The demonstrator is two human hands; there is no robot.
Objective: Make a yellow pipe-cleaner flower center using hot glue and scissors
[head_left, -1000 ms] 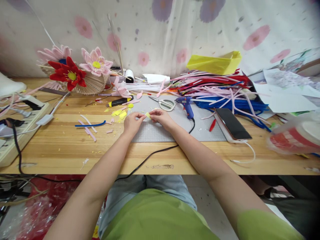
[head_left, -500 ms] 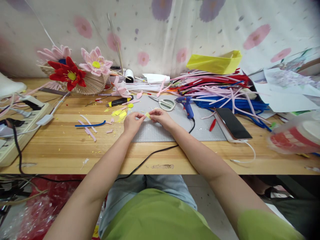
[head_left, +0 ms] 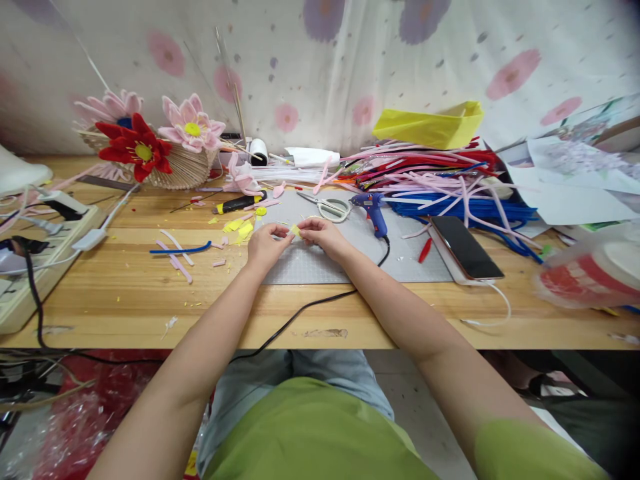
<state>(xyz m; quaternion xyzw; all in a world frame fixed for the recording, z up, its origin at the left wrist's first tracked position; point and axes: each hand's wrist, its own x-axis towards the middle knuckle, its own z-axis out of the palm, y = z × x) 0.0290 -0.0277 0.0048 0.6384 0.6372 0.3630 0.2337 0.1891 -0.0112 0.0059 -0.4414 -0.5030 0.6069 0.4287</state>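
Over the grey cutting mat [head_left: 320, 267], my left hand [head_left: 267, 245] and my right hand [head_left: 323, 237] meet fingertip to fingertip. Both pinch a small yellow piece [head_left: 295, 231], thin like paper or felt; its exact material I cannot make out. Left of my left hand lie yellow scraps [head_left: 244, 230] and a black-and-yellow utility knife [head_left: 241, 203]. Scissors with pale handles [head_left: 334, 210] rest just beyond my right hand. A blue hot glue gun [head_left: 373, 212] stands to their right, its black cord running toward the table's front edge.
Pipe-cleaner flowers in red [head_left: 137, 150] and pink [head_left: 193, 127] stand back left. Bundles of coloured pipe cleaners [head_left: 450, 207] fill the back right, near a phone [head_left: 467, 247] and a plastic cup [head_left: 593, 267]. A power strip [head_left: 55, 267] sits at the left edge.
The fingers have shifted very slightly around the yellow piece, which shows a little less between them. Everything else stays in place.
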